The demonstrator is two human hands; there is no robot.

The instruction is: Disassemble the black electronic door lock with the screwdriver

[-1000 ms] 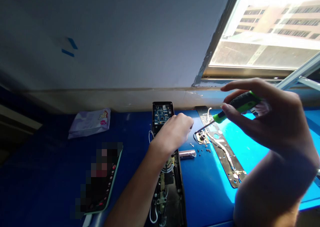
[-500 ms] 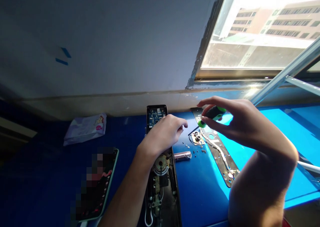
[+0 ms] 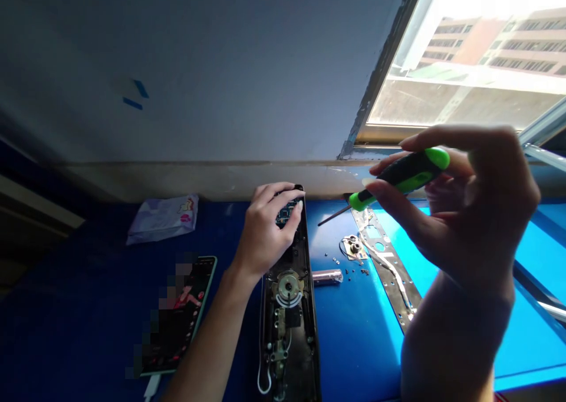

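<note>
A long black housing, perhaps of an electronic door lock, lies open in front of me. Inside are a round metal part, wires and, at the far end, a blue circuit board. My left hand is curled over that far end, thumb and fingers at the board and rim, covering part of the board. My right hand holds a green and black screwdriver by its handle, raised above the table. Its tip points down and left, apart from the housing.
Right of the housing lie a shiny cylinder, loose small screws, a small board with wires and a long perforated black plate. A phone and a packet are at left. The wall and window stand behind.
My left hand has moved from above the housing's right side back onto its far end. My right hand has lifted the screwdriver up and right, away from the small parts.
</note>
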